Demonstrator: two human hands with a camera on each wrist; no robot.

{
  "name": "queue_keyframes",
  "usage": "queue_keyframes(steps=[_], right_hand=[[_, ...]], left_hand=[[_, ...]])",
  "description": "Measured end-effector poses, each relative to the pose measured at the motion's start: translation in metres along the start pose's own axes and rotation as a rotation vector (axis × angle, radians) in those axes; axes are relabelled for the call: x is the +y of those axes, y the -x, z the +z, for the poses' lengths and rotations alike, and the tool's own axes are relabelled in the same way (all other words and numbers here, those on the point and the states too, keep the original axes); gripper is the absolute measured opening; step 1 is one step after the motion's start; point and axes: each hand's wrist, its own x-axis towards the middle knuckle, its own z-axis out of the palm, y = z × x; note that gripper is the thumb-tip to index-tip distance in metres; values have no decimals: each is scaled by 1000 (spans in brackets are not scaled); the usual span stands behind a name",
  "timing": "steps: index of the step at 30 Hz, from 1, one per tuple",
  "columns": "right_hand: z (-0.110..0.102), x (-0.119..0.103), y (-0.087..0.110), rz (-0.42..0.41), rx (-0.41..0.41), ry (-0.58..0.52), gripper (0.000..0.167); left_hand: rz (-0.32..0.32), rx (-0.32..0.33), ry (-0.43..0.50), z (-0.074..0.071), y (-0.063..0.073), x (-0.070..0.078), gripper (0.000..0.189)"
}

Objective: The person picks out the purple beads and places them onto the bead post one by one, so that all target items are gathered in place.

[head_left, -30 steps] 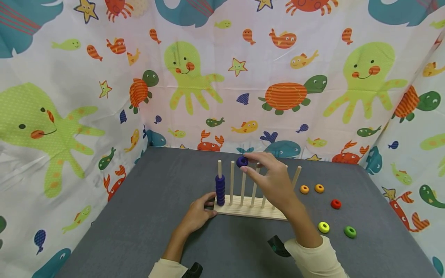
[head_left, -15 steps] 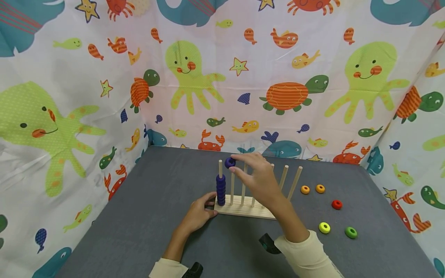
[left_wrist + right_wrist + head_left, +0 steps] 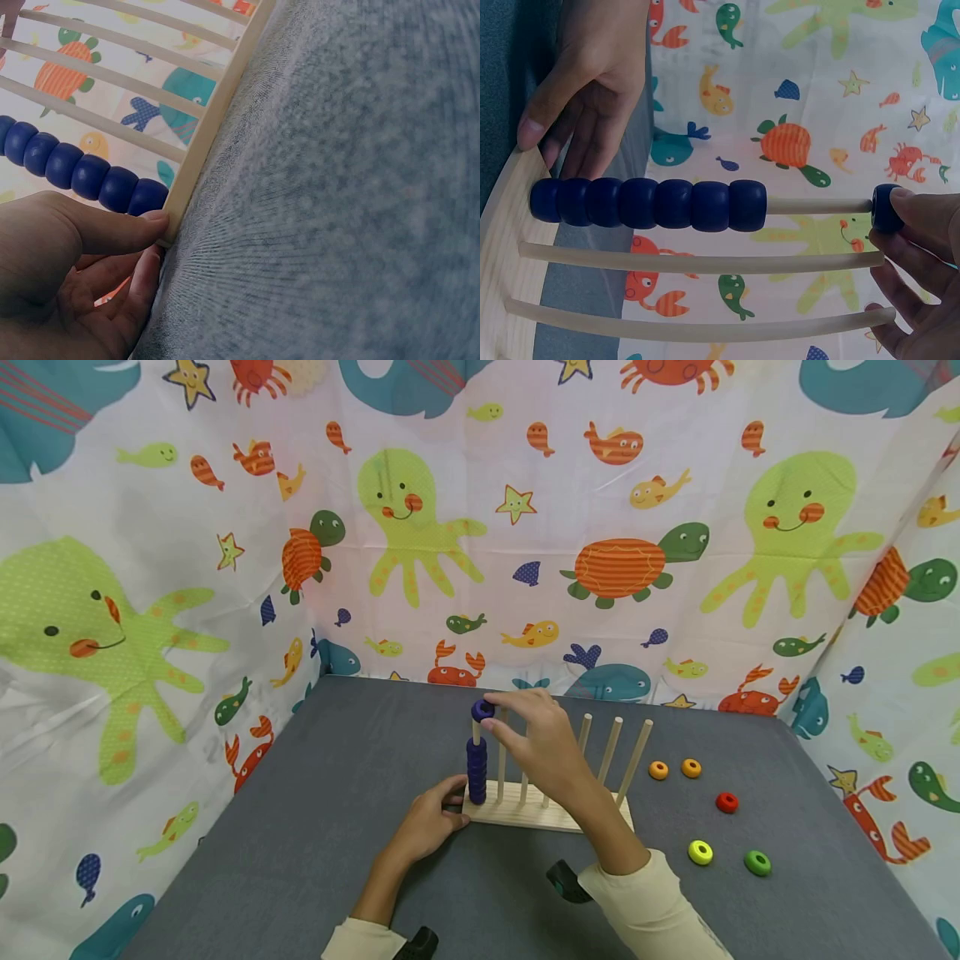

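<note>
A wooden peg rack [image 3: 517, 812] stands on the table with upright pegs along its base. Several dark blue beads [image 3: 637, 203] are stacked on its leftmost peg, and the upper part of that peg is bare. At the peg's tip, my right hand [image 3: 542, 745] pinches one more blue bead [image 3: 886, 208] between thumb and fingers; the bead is at the very end of the peg. My left hand [image 3: 424, 821] grips the left end of the base, its thumb [image 3: 124, 231] on the near edge. Part of the other pegs is hidden behind my right hand.
Right of the rack lie two orange beads [image 3: 658, 770], a red bead [image 3: 727, 802], a yellow bead [image 3: 701, 852] and a green bead [image 3: 757, 862]. A curtain [image 3: 465, 552] printed with sea animals hangs around the grey table [image 3: 300, 860].
My right hand has carried the blue bead leftward, from above the middle pegs to the tip of the leftmost peg. The left hand keeps its grip on the base.
</note>
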Motion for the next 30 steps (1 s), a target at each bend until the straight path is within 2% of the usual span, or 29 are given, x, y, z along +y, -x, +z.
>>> queue_keyframes(steps=[7, 22, 30], right_hand=[[2, -1, -5, -21, 5, -23, 38], [5, -1, -10, 19, -38, -15, 38], [-5, -2, -7, -29, 18, -3, 37]], left_hand=[[4, -2, -7, 0, 0, 0, 65], [12, -10, -8, 0, 1, -1, 64], [-2, -4, -8, 0, 2, 0, 65]])
